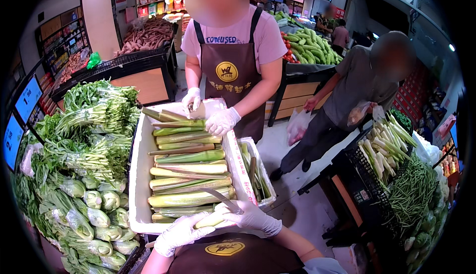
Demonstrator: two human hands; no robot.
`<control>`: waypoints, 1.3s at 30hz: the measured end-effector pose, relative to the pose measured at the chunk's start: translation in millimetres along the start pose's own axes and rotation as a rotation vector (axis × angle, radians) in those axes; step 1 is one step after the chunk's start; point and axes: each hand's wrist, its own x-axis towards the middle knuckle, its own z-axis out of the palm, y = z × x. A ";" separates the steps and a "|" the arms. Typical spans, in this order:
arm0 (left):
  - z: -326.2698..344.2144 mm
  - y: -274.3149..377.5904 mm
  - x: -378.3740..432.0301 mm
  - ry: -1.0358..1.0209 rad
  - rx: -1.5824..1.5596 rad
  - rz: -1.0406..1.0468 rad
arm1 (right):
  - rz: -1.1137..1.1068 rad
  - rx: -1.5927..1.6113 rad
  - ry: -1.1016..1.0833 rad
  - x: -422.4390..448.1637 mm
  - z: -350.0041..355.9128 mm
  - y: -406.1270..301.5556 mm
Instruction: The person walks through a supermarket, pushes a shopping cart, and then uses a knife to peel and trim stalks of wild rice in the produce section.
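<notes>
My left hand, in a white glove, grips a pale, peeled-looking vegetable stalk at the near edge of a white foam box. My right hand, gloved too, holds a knife. Its blade points up and left over the box, and its handle is hidden in my fingers. The fingers of that hand also lie against the stalk's far end. Inside the box, several thick green and brown-sheathed stalks, which look like water bamboo, lie crosswise in a row.
Across the box, an aproned co-worker's gloved hands hold a broad blade and a stalk. Bundled greens and wrapped leafy heads border the left. A second foam box stands right. A person with bags is beyond.
</notes>
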 end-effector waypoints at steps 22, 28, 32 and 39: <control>-3.4 -15.5 -1.1 0.090 0.142 -0.116 | 0.230 0.189 0.001 16.9 -5.0 40.6; -9.0 -16.6 -2.1 0.126 0.149 -0.105 | 0.229 0.244 0.103 17.4 -4.2 42.6; -9.3 -20.4 -0.1 0.119 0.123 -0.107 | 0.212 0.288 0.134 18.9 -5.6 45.6; -11.7 -12.5 -0.7 0.101 0.128 -0.145 | 0.233 0.285 0.133 16.8 -3.5 37.4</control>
